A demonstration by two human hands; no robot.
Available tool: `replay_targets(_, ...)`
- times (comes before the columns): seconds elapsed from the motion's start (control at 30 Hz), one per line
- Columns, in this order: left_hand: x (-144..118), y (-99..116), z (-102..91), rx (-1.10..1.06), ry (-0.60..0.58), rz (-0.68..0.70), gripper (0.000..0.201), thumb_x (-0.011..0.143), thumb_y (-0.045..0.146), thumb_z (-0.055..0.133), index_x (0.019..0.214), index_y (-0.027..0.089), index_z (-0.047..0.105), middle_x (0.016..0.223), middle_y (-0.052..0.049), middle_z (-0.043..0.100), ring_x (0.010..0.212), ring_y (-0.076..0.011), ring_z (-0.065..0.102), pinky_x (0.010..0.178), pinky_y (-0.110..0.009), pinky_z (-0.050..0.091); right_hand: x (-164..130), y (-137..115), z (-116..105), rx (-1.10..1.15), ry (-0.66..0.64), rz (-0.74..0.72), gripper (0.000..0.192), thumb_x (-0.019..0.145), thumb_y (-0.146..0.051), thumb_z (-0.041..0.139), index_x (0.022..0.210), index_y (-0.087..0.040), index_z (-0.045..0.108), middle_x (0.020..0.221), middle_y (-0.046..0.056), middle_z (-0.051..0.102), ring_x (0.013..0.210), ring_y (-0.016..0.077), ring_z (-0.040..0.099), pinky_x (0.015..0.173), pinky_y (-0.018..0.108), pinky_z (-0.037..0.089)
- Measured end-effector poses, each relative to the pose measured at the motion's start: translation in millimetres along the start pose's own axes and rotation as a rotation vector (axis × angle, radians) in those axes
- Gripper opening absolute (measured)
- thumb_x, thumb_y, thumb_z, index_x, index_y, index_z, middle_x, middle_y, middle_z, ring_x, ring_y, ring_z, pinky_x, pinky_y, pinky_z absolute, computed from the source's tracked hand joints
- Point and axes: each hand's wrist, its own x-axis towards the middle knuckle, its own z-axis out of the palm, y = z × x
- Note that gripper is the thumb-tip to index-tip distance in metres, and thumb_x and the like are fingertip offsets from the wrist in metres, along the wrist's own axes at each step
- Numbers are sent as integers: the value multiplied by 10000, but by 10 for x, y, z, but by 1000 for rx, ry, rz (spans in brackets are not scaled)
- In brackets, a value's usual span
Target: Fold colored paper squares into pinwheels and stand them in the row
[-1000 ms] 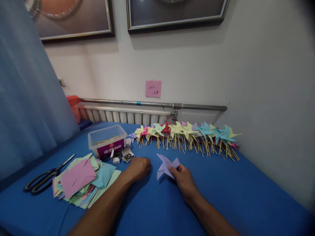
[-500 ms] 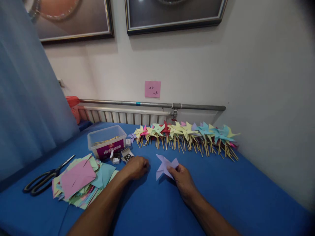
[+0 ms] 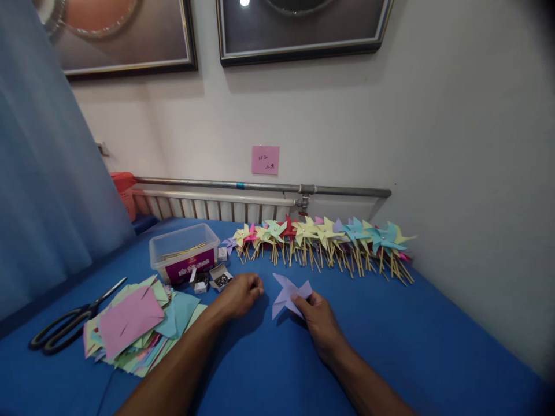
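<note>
My right hand (image 3: 318, 320) pinches a folded lilac paper pinwheel head (image 3: 287, 293) just above the blue table (image 3: 390, 346). My left hand (image 3: 240, 294) is curled into a loose fist a little to the left of the paper, knuckles toward it; whether something small is between its fingers cannot be told. Two small open cardboard boxes of pins (image 3: 211, 279) lie just beyond the left hand. A long row of finished pinwheels (image 3: 321, 240) on wooden sticks lies along the back of the table.
A clear plastic tub (image 3: 182, 254) with a purple label stands behind the pin boxes. A loose pile of coloured paper squares (image 3: 134, 326) lies at the left, with black-handled scissors (image 3: 69, 323) beyond it. A radiator and pipe (image 3: 260, 188) run along the wall; a blue curtain (image 3: 47, 173) hangs left.
Both hands have stayed nearly still; the left fist has edged slightly toward the lilac paper. The view has shifted a little, so everything sits somewhat further left and lower.
</note>
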Motion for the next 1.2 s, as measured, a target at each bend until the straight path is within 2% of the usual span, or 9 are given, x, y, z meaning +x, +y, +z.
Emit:
replay_targets(0.13,28,126,174,-551,100,-69,143,740,318,597,730,176,591,630,26,528,572,-111,424,568,-238,319,43,64,-4,67,42,11,376,685,-445,778,913,-150,729,799,45,745,700,209,641,659,295,498)
replay_targets(0.2,22,201,293,-674,145,-71,168,703,333,639,702,170,602,676,9,564,591,-110,437,583,-239,337,63,100,-8,106,52,28,387,677,-443,785,922,-150,723,792,42,742,687,202,638,663,298,500)
replay_targets(0.3,-7,294,434,-754,209,-32,165,674,309,675,653,159,612,934,-65,654,780,-154,554,707,-259,414,73,139,-8,113,55,33,396,670,-446,791,927,-154,723,797,43,740,688,198,631,667,299,497)
replay_targets(0.37,-31,338,489,-754,228,27,144,685,285,679,647,157,623,1043,-87,644,911,-192,582,793,-276,434,63,150,2,93,42,24,394,673,-453,788,923,-155,726,793,40,736,688,195,621,656,293,485)
replay_targets(0.47,-62,382,521,-698,217,114,123,728,258,658,653,166,626,1008,-79,629,965,-208,585,846,-289,439,30,142,28,77,5,-2,397,676,-460,787,923,-155,728,796,35,734,700,197,616,656,289,472)
replay_targets(0.63,-91,417,500,-605,191,124,111,749,223,627,647,179,621,1013,-71,637,1060,-225,572,924,-307,418,-15,122,63,105,-54,-13,391,689,-461,786,936,-165,715,814,31,731,724,203,625,688,297,472)
replay_targets(0.77,-98,413,485,-557,179,146,115,773,218,599,666,180,613,1003,-59,633,989,-203,580,877,-298,427,-18,124,60,87,-64,-10,387,688,-474,789,901,-163,702,786,27,717,696,194,607,656,289,459)
replay_targets(0.97,-82,394,502,-518,207,131,137,772,231,588,647,176,586,778,-8,560,763,-153,533,728,-264,407,-26,102,58,135,-93,7,401,675,-470,805,907,-157,708,791,30,721,708,192,607,666,284,458)
replay_targets(1.2,-81,383,503,-511,202,83,141,773,255,589,657,174,589,768,-6,556,757,-153,523,718,-262,399,-59,54,74,182,-80,36,374,656,-447,836,864,-162,713,743,15,713,670,181,602,651,275,446)
